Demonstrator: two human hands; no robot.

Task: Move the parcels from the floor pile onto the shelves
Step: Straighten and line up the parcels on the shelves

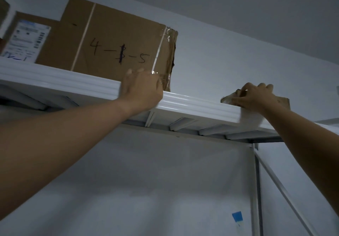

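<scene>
Left grip (142, 87) bears against the taped lower right corner of the large box (113, 39) on the top shelf (192, 103), finger closure indeterminable; right grip (256, 98) clasps a small parcel (227, 99) at the shelf edge, fingers curled over it.

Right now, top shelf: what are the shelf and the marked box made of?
Shelf: looks like white painted metal, going by its glossy ribbed edge. Marked box: brown cardboard, matte, with shiny clear tape on its crumpled corner.
</scene>
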